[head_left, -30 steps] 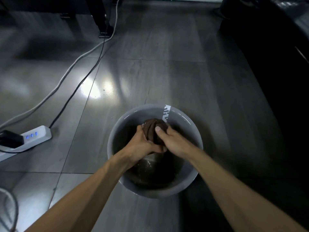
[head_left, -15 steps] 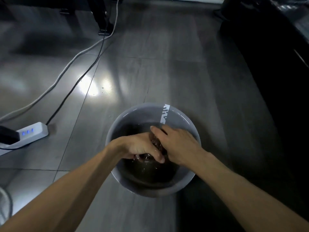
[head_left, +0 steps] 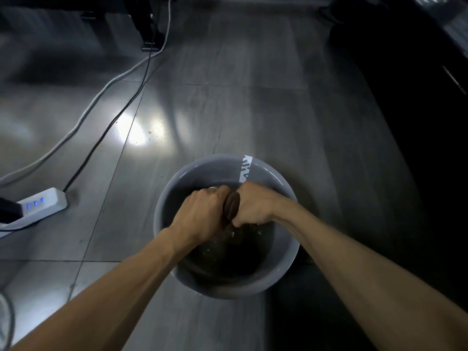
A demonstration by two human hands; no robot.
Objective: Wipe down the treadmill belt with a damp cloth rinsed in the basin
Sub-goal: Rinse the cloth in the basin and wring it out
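A grey round basin point(head_left: 283, 188) with dark water stands on the floor in front of me. A brown cloth point(head_left: 231, 208) is twisted into a tight roll above the water. My left hand point(head_left: 200, 216) is clenched on its left end and my right hand point(head_left: 255, 203) on its right end. Only a short stretch of cloth shows between the fists. Drops ripple the water under the hands. The black treadmill point(head_left: 417, 122) runs along the right side, mostly in shadow.
A white power strip point(head_left: 38, 206) with blue lights lies on the floor to the left, with a black plug in it. A white cable point(head_left: 93, 102) and a black cable point(head_left: 111, 122) run across the glossy floor toward a dark stand foot point(head_left: 152, 44) at the back.
Both hands dipped the bunched cloth toward the water, then drew apart into fists at its two ends, and it is now twisted between them.
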